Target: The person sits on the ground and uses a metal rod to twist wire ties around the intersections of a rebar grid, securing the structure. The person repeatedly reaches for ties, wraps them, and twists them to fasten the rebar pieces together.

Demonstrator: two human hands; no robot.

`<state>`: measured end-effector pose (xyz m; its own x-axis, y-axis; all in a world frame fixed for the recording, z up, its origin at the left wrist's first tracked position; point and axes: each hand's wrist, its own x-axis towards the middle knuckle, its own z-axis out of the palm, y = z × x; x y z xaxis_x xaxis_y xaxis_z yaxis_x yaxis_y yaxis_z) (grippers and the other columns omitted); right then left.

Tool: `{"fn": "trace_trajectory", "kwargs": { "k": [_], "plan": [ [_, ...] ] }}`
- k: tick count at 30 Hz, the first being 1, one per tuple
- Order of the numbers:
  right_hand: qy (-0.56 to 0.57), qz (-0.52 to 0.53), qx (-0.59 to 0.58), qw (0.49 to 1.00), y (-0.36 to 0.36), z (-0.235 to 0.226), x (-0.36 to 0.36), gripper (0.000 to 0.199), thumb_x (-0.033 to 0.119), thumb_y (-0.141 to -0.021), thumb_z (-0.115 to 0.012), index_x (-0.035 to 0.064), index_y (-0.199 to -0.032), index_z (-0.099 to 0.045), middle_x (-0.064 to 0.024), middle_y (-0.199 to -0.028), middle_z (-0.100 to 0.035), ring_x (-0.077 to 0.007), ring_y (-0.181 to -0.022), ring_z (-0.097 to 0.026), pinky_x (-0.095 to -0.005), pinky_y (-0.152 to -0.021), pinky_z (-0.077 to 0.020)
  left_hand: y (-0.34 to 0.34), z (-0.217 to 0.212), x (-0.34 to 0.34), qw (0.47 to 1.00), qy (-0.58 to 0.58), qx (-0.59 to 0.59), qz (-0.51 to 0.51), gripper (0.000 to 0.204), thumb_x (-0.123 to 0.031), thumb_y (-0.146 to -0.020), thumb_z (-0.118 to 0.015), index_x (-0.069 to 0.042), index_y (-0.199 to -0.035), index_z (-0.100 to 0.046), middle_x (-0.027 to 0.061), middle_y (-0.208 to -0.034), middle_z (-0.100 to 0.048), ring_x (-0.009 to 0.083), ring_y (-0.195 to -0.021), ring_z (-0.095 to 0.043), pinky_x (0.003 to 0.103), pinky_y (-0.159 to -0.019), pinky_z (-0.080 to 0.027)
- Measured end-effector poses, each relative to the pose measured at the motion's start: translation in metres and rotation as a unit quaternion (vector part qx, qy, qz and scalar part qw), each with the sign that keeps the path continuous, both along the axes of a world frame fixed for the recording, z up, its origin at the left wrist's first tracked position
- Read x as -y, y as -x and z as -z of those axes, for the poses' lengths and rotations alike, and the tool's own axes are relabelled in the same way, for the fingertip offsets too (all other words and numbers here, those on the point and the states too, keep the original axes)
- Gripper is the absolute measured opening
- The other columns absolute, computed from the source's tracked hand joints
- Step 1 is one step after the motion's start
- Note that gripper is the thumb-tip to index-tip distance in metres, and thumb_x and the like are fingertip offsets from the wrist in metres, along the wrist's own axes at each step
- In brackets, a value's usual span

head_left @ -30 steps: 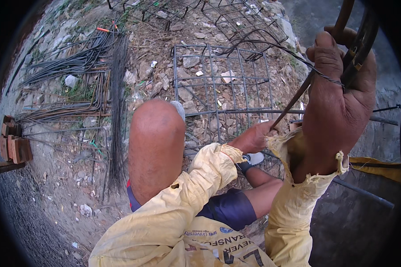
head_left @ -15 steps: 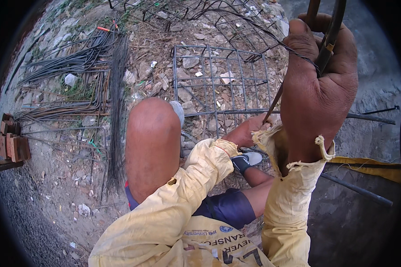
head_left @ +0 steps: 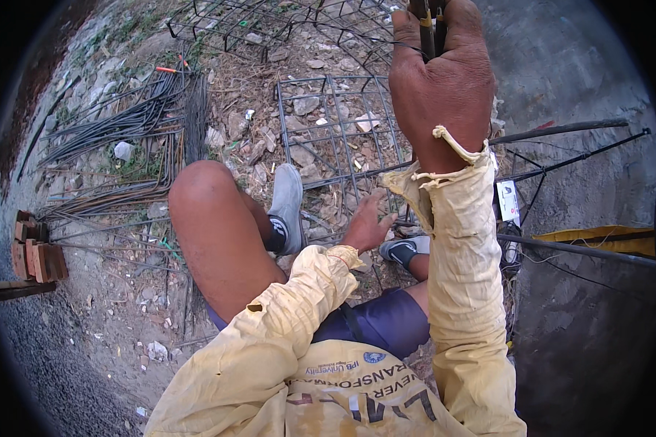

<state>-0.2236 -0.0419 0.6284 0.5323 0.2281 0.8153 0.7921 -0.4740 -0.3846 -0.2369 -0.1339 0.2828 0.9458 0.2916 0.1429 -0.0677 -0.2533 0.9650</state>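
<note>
Ground (head_left: 576, 87): grey concrete at right, gravel and dry litter at left and centre. Person seated, seen from above, in a torn yellow long-sleeved shirt (head_left: 284, 364) and dark blue shorts (head_left: 379, 328); left knee (head_left: 204, 197) raised, grey shoes (head_left: 288, 204) on the litter.

Rebar cage (head_left: 335, 138): a grid of thin steel bars lying on the ground just ahead of the feet, with a second, larger cage (head_left: 270, 25) beyond it at the top edge.

Loose rebar bundle (head_left: 124, 131): long dark rods lying on the gravel at left, well apart from the hands.

Long bars (head_left: 561, 131): run to the right across the concrete, beside a yellow strap (head_left: 598, 234).

Bricks (head_left: 36, 251): a small red stack at the far left edge.

Right hand (head_left: 441, 80): raised close to the camera, back of the hand showing, fingers (head_left: 408, 29) curled tight around the dark rods (head_left: 430, 29) that rise out of the top of the view; a thin wire (head_left: 342, 33) runs from the fist toward the cages.

Left hand (head_left: 364, 226): low, between the shoes, at the near edge of the rebar cage; fingers loosely spread and pointing toward its bars, whether touching them cannot be told.
</note>
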Motion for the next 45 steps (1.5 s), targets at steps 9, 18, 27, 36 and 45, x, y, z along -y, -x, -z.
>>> {"fn": "trace_trajectory", "kwargs": {
  "k": [9, 18, 27, 36, 45],
  "plan": [
    [-0.005, -0.095, -0.057, 0.994, -0.015, -0.026, 0.034, 0.015, 0.009, -0.089, -0.058, 0.0023, -0.102, -0.056, -0.0063, -0.065, -0.048, -0.0167, -0.056, -0.046, -0.0332, -0.054, -0.0398, 0.057, 0.121, -0.026, 0.789, 0.062, -0.505, -0.343, 0.064, -0.028, -0.074, -0.067, -0.001, -0.127, -0.044, 0.0251, -0.133, -0.045, 0.0388, -0.123, -0.046, 0.047, -0.104, -0.037],
    [0.006, -0.134, -0.107, 0.985, -0.032, -0.012, 0.019, 0.021, 0.014, -0.090, -0.059, 0.0018, -0.106, -0.056, -0.0103, -0.069, -0.055, -0.0205, -0.061, -0.053, -0.0362, -0.059, -0.0434, 0.054, 0.128, -0.001, 0.764, -0.027, -0.556, -0.327, 0.072, -0.025, -0.067, -0.073, -0.003, -0.127, -0.039, 0.0242, -0.130, -0.041, 0.0401, -0.121, -0.046, 0.047, -0.103, -0.037],
    [0.037, -0.186, -0.250, 0.949, -0.081, 0.010, 0.096, 0.026, 0.025, -0.091, -0.067, 0.0084, -0.110, -0.059, -0.0001, -0.079, -0.063, -0.0050, -0.059, -0.052, -0.0215, -0.052, -0.0405, 0.045, 0.195, 0.012, 0.750, 0.103, -0.584, -0.293, 0.056, -0.028, -0.067, -0.071, -0.007, -0.116, -0.053, 0.0218, -0.124, -0.052, 0.0406, -0.112, -0.054, 0.047, -0.098, -0.041],
    [-0.096, -0.301, -0.295, 0.902, -0.072, -0.025, 0.092, 0.024, 0.026, -0.090, -0.068, 0.0125, -0.107, -0.059, 0.0006, -0.073, -0.062, -0.0026, -0.052, -0.048, -0.0187, -0.043, -0.0332, 0.034, 0.387, -0.102, 0.864, -0.170, -0.410, -0.236, 0.030, -0.029, -0.084, -0.057, 0.000, -0.087, -0.062, 0.0216, -0.094, -0.064, 0.0319, -0.082, -0.064, 0.045, -0.069, -0.049],
    [-0.098, -0.208, -0.267, 0.936, -0.134, -0.020, 0.145, 0.027, 0.032, -0.088, -0.070, 0.0107, -0.100, -0.059, -0.0009, -0.068, -0.062, -0.0028, -0.046, -0.045, -0.0201, -0.039, -0.0312, 0.038, 0.107, -0.069, 0.812, 0.270, -0.509, -0.095, 0.048, -0.039, -0.087, -0.066, 0.008, -0.093, -0.065, 0.0148, -0.100, -0.064, 0.0266, -0.070, -0.062, 0.035, -0.048, -0.054]
  ]
}}
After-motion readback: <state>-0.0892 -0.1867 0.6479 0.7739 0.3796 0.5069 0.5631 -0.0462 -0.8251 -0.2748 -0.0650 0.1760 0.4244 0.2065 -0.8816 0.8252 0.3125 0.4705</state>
